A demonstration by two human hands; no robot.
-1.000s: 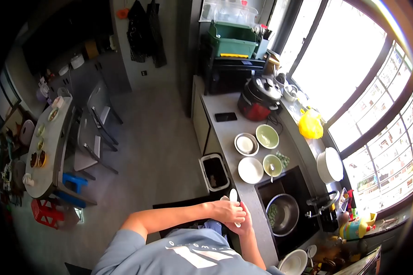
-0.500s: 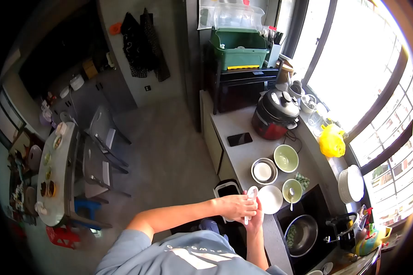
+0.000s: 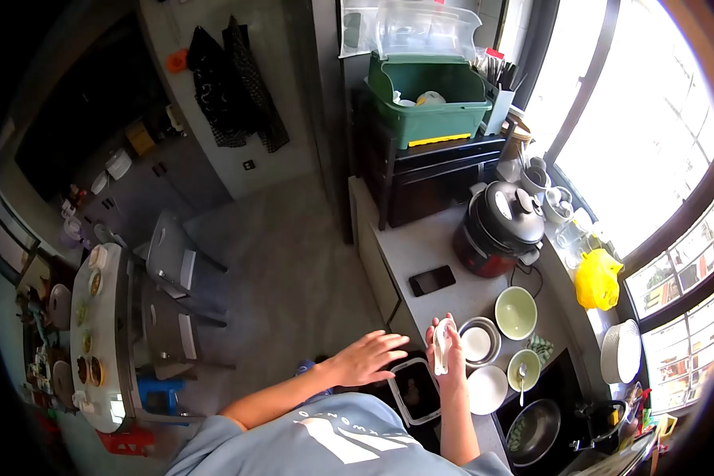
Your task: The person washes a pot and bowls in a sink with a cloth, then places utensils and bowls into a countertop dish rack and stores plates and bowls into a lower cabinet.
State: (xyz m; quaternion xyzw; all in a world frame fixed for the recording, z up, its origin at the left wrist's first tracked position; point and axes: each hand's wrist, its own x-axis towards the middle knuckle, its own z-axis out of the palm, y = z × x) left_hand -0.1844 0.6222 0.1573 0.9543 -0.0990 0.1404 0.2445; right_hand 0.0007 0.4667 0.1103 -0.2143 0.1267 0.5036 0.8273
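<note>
My right hand (image 3: 451, 357) is closed round white soup spoons (image 3: 442, 346), held upright over the counter edge; whether there is one or more I cannot tell. My left hand (image 3: 365, 358) is held apart to the left, palm down, with fingers stretched and nothing in it. Below and between the hands stands a bin (image 3: 397, 397) with a pale rim and dark inside. Close to my right hand are a white plate (image 3: 488, 390) and a metal bowl (image 3: 494, 329) with a white dish inside. A light green bowl (image 3: 512, 361) with a metal spoon sits beside the plate.
Another green bowl (image 3: 516, 312), a phone (image 3: 432, 280) and a black rice cooker (image 3: 500, 230) stand on the counter. A dark pan (image 3: 535, 432) lies in the sink. An open green box (image 3: 440, 123) tops the rack. A dining table (image 3: 120, 317) with chairs is at left.
My hands were together at the spoons; my left hand has let go and moved left, opening. My right hand has risen slightly with the spoons. The view has shifted.
</note>
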